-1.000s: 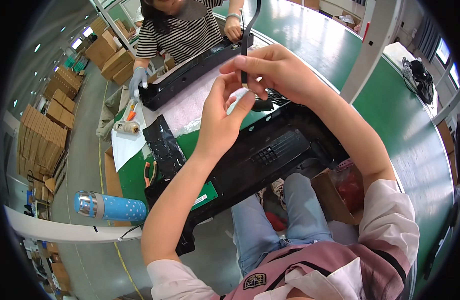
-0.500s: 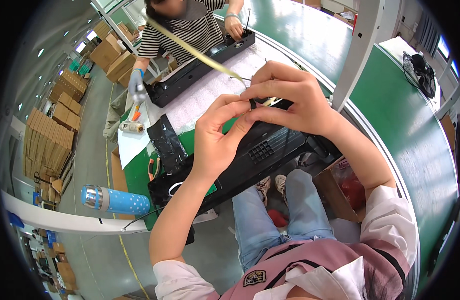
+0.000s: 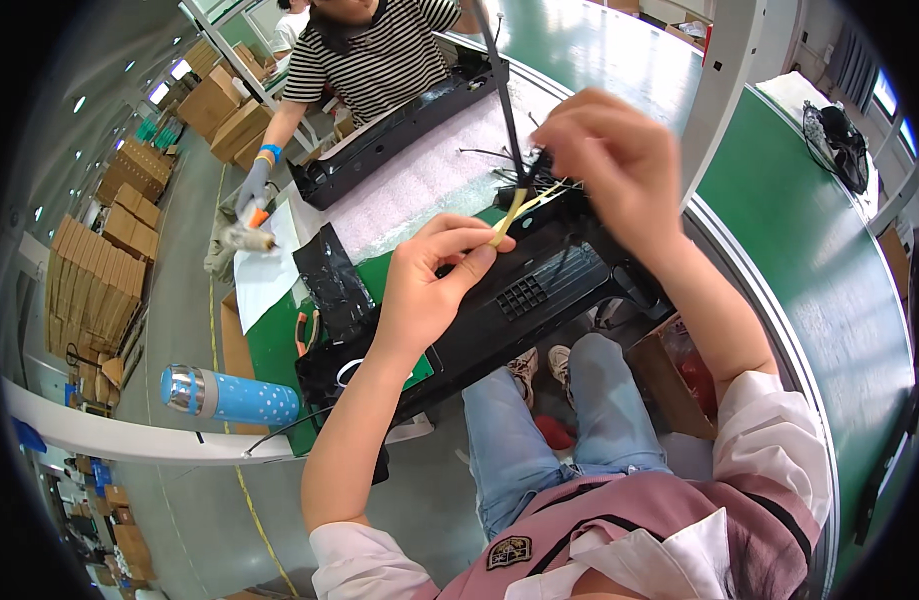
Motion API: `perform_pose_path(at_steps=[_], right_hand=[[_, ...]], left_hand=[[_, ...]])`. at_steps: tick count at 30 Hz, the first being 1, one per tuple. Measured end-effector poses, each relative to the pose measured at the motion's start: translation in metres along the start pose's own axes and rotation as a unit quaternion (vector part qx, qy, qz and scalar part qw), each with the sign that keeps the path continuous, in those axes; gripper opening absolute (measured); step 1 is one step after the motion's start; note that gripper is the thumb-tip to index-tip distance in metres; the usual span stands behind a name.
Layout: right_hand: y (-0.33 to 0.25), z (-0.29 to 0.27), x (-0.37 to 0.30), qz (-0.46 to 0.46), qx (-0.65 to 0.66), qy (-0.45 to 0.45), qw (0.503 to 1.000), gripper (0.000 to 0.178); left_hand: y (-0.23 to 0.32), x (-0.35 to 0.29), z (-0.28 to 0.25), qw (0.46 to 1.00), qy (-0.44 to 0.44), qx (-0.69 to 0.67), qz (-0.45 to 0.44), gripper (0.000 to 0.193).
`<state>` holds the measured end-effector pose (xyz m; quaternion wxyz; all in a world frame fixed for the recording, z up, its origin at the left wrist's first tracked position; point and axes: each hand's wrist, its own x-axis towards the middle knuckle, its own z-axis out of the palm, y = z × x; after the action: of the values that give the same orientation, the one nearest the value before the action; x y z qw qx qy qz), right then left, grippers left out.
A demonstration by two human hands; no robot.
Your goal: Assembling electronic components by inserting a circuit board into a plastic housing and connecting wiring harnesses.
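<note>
Pinched between the thumb and fingers of my left hand (image 3: 429,280) is a thin pale-yellow strip (image 3: 510,216). At its upper end it meets a long, flat black strip (image 3: 508,110) that rises toward the top of the view; how they join is unclear. My right hand (image 3: 629,175) is raised to the right of the strips, its fingers curled and smeared by motion. Something dark shows at its fingertips. Below both hands lies a long black plastic housing (image 3: 469,335) with a square grid, and thin dark cables (image 3: 499,155) lie behind it.
Across the table, a person in a striped top has a gloved hand near a glue-like bottle (image 3: 247,238), beside a second black housing (image 3: 379,150). Orange-handled pliers (image 3: 301,333), a black plastic sheet (image 3: 331,280) and a blue dotted flask (image 3: 234,397) lie left. A white post (image 3: 724,110) stands right.
My hands have moved apart, the right one up and right. The long strip now shows black and stands steeper. Across the table, the gloved hand and bottle have moved left and down.
</note>
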<state>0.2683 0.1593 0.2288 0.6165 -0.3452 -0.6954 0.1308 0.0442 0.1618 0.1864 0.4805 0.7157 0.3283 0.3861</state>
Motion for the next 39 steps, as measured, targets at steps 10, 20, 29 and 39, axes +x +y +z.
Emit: perform_pose_path(at_steps=[10, 20, 29, 39], right_hand=[[-0.032, -0.002, -0.024, -0.079, -0.031, -0.011, 0.996, 0.008], [-0.02, 0.014, -0.045, -0.301, -0.108, -0.067, 0.945, 0.024], [-0.018, 0.011, -0.034, -0.099, 0.002, -0.137, 0.986, 0.017], [-0.033, 0.044, -0.039, -0.345, -0.116, 0.057, 0.93, 0.019]], left_hand=[[0.031, -0.013, 0.008, 0.991, 0.128, -0.028, -0.01, 0.021], [0.038, -0.01, 0.027, 0.944, 0.086, -0.29, -0.131, 0.027], [0.023, -0.01, 0.029, 0.961, 0.154, -0.22, -0.063, 0.025], [0.049, -0.036, 0.027, 0.962, 0.142, -0.235, -0.007, 0.024]])
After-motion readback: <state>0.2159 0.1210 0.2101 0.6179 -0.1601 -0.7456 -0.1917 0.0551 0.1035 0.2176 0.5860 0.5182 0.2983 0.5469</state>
